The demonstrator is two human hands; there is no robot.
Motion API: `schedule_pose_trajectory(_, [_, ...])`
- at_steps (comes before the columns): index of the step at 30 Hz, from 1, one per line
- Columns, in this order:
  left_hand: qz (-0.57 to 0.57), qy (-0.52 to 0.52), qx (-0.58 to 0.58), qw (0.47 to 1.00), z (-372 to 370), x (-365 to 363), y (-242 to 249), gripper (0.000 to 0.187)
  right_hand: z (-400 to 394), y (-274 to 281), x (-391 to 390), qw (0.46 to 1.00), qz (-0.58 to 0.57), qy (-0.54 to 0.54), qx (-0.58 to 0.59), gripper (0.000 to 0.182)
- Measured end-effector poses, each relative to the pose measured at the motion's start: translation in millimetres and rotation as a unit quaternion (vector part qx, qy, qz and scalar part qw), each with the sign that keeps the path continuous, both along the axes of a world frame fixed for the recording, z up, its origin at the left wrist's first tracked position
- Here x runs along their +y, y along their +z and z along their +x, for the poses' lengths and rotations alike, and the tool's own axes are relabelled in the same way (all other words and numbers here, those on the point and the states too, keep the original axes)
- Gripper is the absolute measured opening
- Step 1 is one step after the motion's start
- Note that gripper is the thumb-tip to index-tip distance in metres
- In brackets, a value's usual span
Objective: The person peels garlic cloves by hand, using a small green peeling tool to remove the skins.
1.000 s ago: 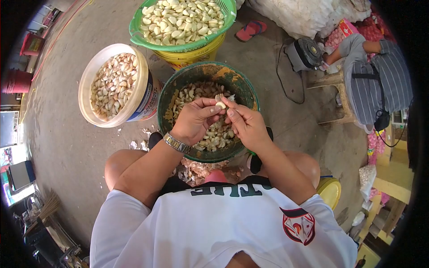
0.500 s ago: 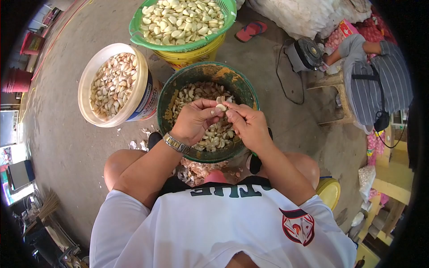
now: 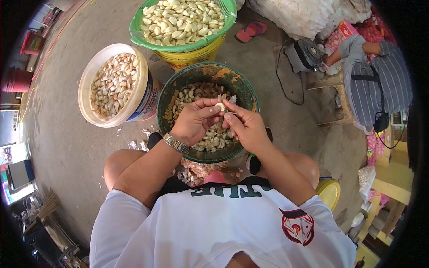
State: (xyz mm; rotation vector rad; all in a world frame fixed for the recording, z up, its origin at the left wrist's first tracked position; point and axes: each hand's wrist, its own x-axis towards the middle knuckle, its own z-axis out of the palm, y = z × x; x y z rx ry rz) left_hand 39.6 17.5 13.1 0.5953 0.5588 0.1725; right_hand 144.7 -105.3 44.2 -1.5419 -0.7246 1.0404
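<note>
My left hand (image 3: 196, 120), with a metal watch on the wrist, pinches a pale garlic clove (image 3: 220, 106) between thumb and fingers. My right hand (image 3: 246, 127) is closed close against the clove, its thumb and fingertips pressed together; whatever they grip is too small to make out. Below both hands stands a dark green tub (image 3: 206, 160) with loose garlic cloves (image 3: 214, 141) and bits of skin in it. A white bucket (image 3: 85, 100) of unpeeled cloves (image 3: 117, 80) tilts to the left. Beyond the tub, a green basket (image 3: 134, 38) of peeled cloves (image 3: 183, 22) rests on a yellow bucket (image 3: 196, 58).
Garlic skins (image 3: 196, 169) lie on the floor between my knees. A pink flip-flop (image 3: 250, 32) lies beyond the tub. On the right, a person (image 3: 380, 85) sits on a stool (image 3: 333, 100), near a black-and-grey appliance (image 3: 306, 53) with a cord. A yellow lid (image 3: 328, 193) is beside my right knee.
My right fingers have shifted slightly down against the clove, and the clove sits a little higher in my left fingertips. The tub, buckets and basket stay in place.
</note>
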Motion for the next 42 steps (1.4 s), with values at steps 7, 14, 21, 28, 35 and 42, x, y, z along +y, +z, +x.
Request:
schedule_pose_trajectory(7, [-0.016, -0.023, -0.008, 1.000, 0, -2, 1, 0.013, 3, -5, 2, 1.000, -0.021, -0.016, 0.016, 0.031])
schedule_pose_trajectory(14, [-0.034, -0.039, -0.039, 0.998, -1, 4, 4, 0.022, 12, 5, 2, 0.974, -0.021, -0.093, 0.206, 0.029])
schedule_pose_trajectory(21, [0.001, -0.043, -0.053, 0.998, -2, 5, -1, 0.024, 14, 3, 0, 0.984, 0.017, -0.059, 0.168, 0.037])
schedule_pose_trajectory(28, [-0.010, -0.023, -0.029, 0.999, -1, 5, 2, 0.021, 9, 13, -5, 0.997, 0.042, 0.056, 0.043, 0.047])
schedule_pose_trajectory(35, [-0.004, -0.032, -0.018, 0.999, 0, 0, 6, 0.016, 4, -5, -2, 0.986, 0.087, 0.026, -0.139, 0.032])
schedule_pose_trajectory(42, [-0.005, -0.051, -0.014, 0.999, -2, 2, 2, 0.020, 13, 5, -1, 0.996, 0.005, -0.081, 0.021, 0.028])
